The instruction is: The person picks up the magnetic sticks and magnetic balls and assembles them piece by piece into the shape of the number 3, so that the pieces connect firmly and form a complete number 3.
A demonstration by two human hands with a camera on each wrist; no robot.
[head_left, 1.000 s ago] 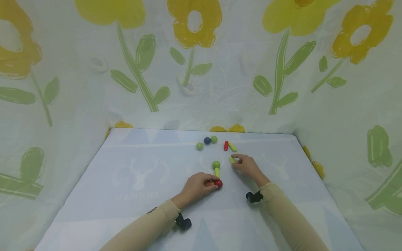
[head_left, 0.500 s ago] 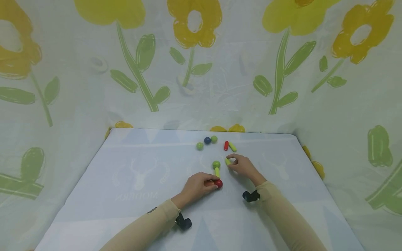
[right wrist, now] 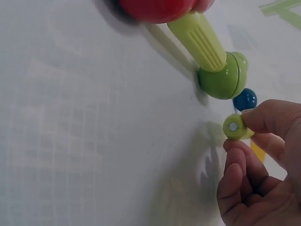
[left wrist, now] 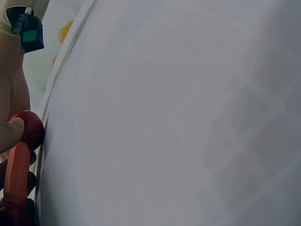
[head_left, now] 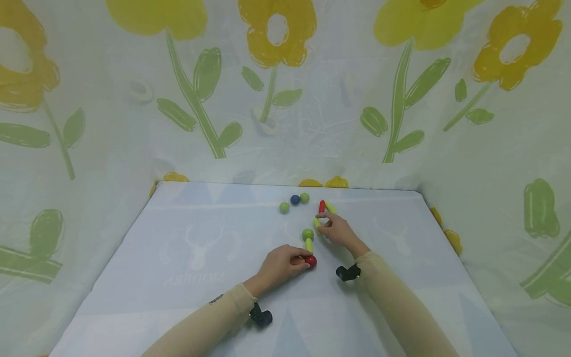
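Note:
My left hand (head_left: 280, 265) holds a red ball (head_left: 311, 261) at the middle of the table. In the left wrist view, the thumb lies on this red ball (left wrist: 33, 131); an orange ribbed rod (left wrist: 17, 174) joins it to a darker red ball (left wrist: 15, 215). From the held ball a yellow-green rod (right wrist: 200, 41) runs to a green ball (right wrist: 221, 80). My right hand (head_left: 337, 231) pinches another yellow-green rod (head_left: 316, 224) between thumb and fingers, just beyond and right of the green ball. A silver disc shows in that rod's end (right wrist: 233, 126).
Near the table's back edge lie a dark blue ball (head_left: 295, 200) and two green balls (head_left: 305, 198). To their right are a red rod (head_left: 322, 206) and a yellow-green rod (head_left: 330, 208). A flower-printed curtain (head_left: 330, 124) surrounds the table (head_left: 200, 238).
My right hand has moved left and slightly away with the yellow-green rod, closer to the green ball. The left hand and joined pieces have stayed in place.

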